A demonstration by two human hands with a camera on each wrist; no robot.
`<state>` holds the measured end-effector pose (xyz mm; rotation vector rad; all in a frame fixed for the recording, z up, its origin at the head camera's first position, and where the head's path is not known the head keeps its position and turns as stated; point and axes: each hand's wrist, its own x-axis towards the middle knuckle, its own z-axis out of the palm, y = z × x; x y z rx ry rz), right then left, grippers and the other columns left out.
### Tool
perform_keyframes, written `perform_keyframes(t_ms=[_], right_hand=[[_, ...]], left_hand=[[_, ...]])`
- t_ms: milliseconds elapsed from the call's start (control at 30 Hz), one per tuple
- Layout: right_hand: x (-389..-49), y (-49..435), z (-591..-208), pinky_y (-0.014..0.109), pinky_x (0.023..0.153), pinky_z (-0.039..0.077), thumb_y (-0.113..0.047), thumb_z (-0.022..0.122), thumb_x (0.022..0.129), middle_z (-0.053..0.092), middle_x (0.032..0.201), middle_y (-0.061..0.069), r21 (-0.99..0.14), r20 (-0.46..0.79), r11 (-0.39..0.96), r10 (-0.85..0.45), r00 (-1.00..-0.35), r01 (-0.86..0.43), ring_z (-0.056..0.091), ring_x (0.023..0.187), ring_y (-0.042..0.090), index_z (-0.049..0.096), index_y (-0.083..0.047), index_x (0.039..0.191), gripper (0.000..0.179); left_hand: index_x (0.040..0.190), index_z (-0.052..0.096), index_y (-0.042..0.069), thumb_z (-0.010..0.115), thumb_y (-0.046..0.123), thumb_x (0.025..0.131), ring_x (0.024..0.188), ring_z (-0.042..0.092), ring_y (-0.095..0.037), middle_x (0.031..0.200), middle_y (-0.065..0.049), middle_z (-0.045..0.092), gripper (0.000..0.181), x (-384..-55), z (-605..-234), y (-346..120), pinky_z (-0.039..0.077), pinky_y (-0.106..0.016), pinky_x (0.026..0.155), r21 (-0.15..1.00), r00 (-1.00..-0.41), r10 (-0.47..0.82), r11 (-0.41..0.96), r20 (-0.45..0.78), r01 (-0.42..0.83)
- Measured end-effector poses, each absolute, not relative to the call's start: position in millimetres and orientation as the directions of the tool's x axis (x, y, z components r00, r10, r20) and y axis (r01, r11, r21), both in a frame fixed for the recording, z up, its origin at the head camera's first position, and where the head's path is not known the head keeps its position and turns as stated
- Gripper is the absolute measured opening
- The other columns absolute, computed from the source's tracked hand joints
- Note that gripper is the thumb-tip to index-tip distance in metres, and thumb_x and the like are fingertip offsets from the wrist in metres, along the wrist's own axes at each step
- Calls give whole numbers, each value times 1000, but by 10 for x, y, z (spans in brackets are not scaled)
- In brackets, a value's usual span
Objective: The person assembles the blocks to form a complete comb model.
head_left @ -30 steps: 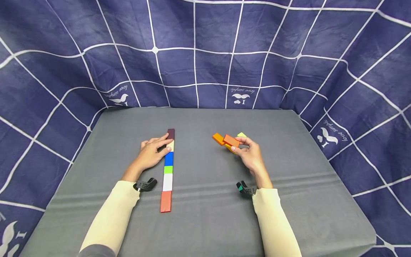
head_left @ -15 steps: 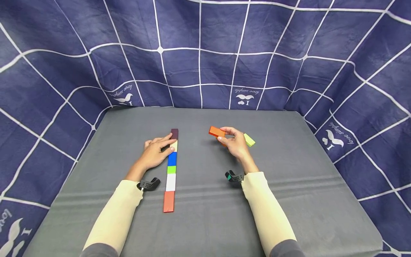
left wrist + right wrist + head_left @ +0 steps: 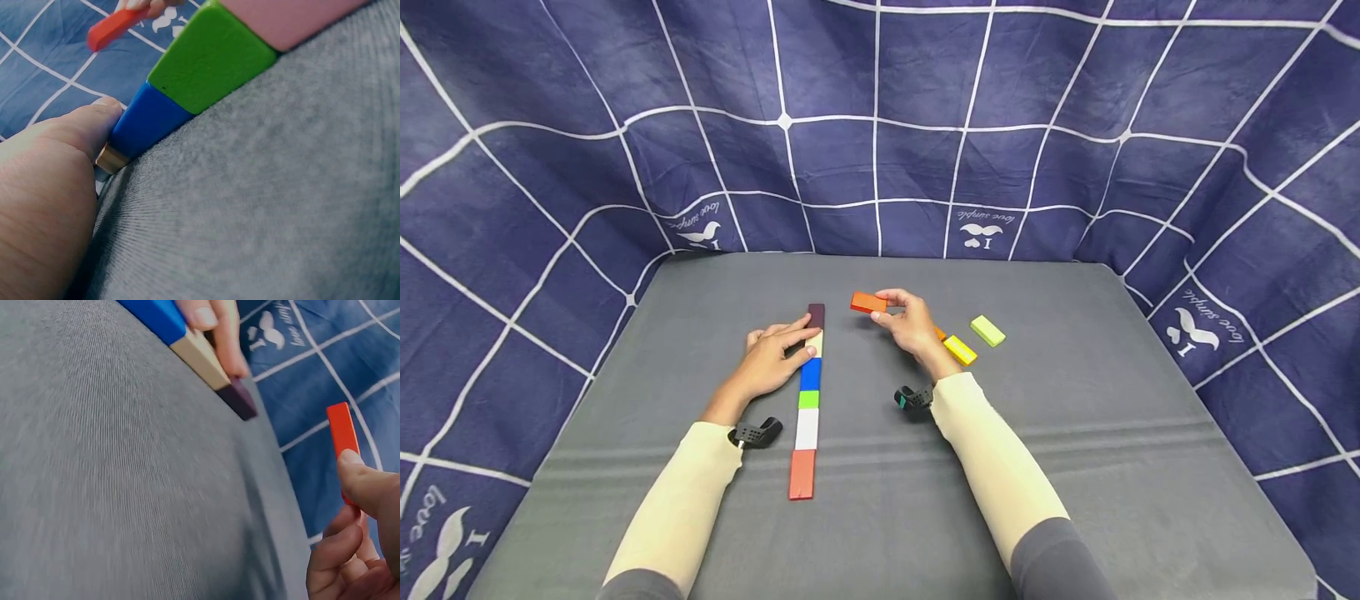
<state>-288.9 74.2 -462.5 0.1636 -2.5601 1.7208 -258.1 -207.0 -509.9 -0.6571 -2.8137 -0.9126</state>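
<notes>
While right hand (image 3: 910, 323) pinches orange block (image 3: 867, 302), left hand (image 3: 767, 362) apparently touches row (image 3: 809, 375)

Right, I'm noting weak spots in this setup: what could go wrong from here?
The orange-red block, pinched near one end by the right hand, might tip or slip. The left hand, touching the row of blocks near its far end, could nudge it out of line.
</notes>
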Motion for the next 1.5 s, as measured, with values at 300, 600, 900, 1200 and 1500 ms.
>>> perform_keyframes(t_ms=[300,600,900,1200,1500], right_hand=[[-3047,464,-4738,23,64,45,-14,78,88,66,117,8,-916,33,395,-106,-994,-73,54,76,13,69,-16,122,36],[-3141,317,-4820,24,49,48,-11,75,90,62,118,9,-900,-26,436,-108,-994,-24,51,54,13,67,-16,125,36],[-3209,282,-4875,29,84,46,-10,77,88,66,113,11,-833,26,545,-128,-991,-92,58,94,20,69,-11,121,34],[-3208,230,-4850,41,109,40,-10,76,89,66,118,13,-790,8,607,-130,-991,-86,57,117,29,69,-11,123,35],[-3219,128,-4880,39,109,40,-17,76,90,66,121,8,-717,36,692,-79,-996,-81,58,120,26,70,-17,125,35]], left_hand=[[142,59,29,60,44,99,135,47,-30,160,2,42,46,-2589,-5111,-2085,21,-56,98,535,-904,364,729,225,427],[144,57,31,57,48,100,136,46,-26,161,5,39,47,-2565,-5102,-2057,21,-53,99,540,-905,376,729,198,421],[143,58,30,59,45,100,135,47,-27,160,4,40,46,-2550,-5084,-2019,20,-53,100,546,-905,369,723,212,422],[143,57,31,59,46,99,135,47,-25,161,5,40,47,-2562,-5077,-2033,21,-50,99,541,-909,368,732,198,414],[144,56,31,59,44,100,136,47,-25,161,7,39,46,-2577,-5081,-2072,21,-50,100,542,-912,361,735,197,408]])
